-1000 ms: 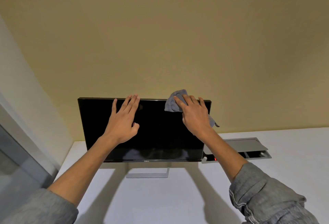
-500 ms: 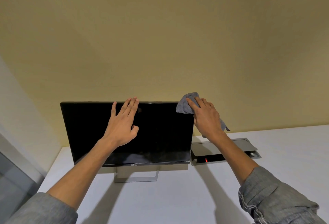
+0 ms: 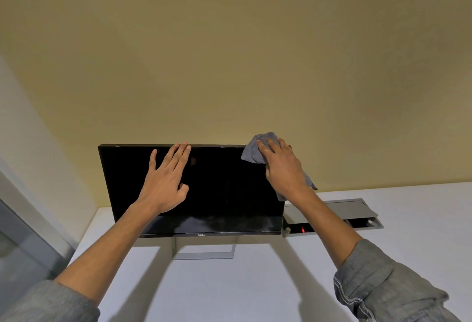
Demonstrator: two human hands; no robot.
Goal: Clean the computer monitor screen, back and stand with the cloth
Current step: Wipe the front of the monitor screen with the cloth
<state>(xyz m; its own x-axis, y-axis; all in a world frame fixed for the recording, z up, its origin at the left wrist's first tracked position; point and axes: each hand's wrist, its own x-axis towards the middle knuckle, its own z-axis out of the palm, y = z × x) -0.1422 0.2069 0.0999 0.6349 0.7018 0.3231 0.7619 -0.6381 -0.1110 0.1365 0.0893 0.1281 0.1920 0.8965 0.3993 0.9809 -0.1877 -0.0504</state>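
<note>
A black monitor point(image 3: 224, 194) with a dark screen stands on a grey stand point(image 3: 204, 254) on the white desk point(image 3: 229, 291). My left hand point(image 3: 166, 181) lies flat on the screen, fingers apart, fingertips at the top edge. My right hand point(image 3: 283, 168) presses a grey cloth point(image 3: 254, 151) against the screen's top right corner. Part of the cloth hangs out below my wrist. The monitor's back is hidden.
A grey cable box point(image 3: 352, 213) with its lid raised is set into the desk right of the monitor, a red light inside. A yellow wall point(image 3: 229, 66) rises close behind. A grey panel point(image 3: 20, 245) borders the desk's left side.
My right hand and the cloth stay at the screen's top right corner, after sliding out to the edge. My left hand stays flat on the screen. The view has shifted sideways.
</note>
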